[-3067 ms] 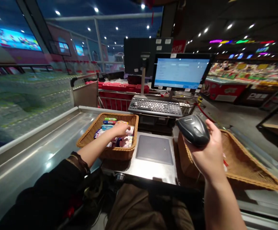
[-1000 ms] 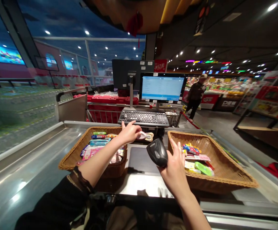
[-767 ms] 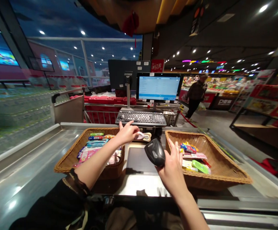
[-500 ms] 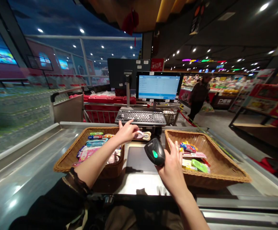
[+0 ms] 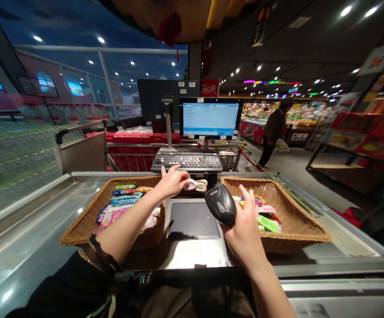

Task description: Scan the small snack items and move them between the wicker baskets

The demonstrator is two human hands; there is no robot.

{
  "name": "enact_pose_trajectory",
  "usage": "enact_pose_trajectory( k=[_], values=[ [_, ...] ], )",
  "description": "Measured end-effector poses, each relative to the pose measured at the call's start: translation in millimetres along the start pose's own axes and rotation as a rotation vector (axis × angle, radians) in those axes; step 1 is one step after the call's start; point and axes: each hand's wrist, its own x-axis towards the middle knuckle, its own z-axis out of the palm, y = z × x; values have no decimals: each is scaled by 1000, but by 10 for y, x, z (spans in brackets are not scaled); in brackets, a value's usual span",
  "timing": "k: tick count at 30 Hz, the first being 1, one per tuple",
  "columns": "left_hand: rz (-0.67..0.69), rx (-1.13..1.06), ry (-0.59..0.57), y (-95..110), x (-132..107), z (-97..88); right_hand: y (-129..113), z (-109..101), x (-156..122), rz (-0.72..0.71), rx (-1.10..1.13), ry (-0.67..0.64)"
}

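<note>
My left hand (image 5: 173,182) pinches a small pale pink and cream item (image 5: 196,185) whose kind I cannot make out, in front of the keyboard (image 5: 187,160). A black barcode scanner (image 5: 220,204) is gripped in my right hand (image 5: 246,236), its head tilted toward the pale item and two or so fingers sticking out past the handle. Under the left forearm, a wicker basket (image 5: 74,227) holds several small colourful packages. Beside my right hand, another wicker basket (image 5: 303,221) contains a few packages, among them a green one (image 5: 269,223).
Between the baskets lies a flat grey plate (image 5: 192,218) set in the metal counter (image 5: 36,216). A lit monitor (image 5: 211,117) stands behind the keyboard, with a cart (image 5: 129,157) and red crates beyond. A person (image 5: 273,132) carrying a bag is at the back right, near shelves (image 5: 360,137).
The green light on the scanner is gone. Relative to the counter, the scanner and pale item have shifted slightly right. My view has turned a little to the right.
</note>
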Motion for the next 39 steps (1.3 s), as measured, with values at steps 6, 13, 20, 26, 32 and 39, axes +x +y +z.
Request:
enact_pose_trajectory(
  k=[6, 13, 20, 26, 32, 39],
  values=[
    [80, -5, -22, 313, 223, 119, 350, -382, 74, 119, -15, 130],
    [231, -39, -100, 850, 612, 522, 984, -785, -35, 303, -98, 264],
    [316, -4, -197, 1461, 969, 1261, 1430, -1032, -299, 457, -153, 346],
    [170, 123, -306, 1753, 1098, 1811, 1582, -1090, -470, 535, -165, 355],
    [123, 206, -400, 1789, 1080, 2063, 1661, -1096, -547, 576, -156, 336],
    [149, 239, -368, 1801, 1086, 2121, 1646, -1038, -539, 587, -114, 340]
  ],
)
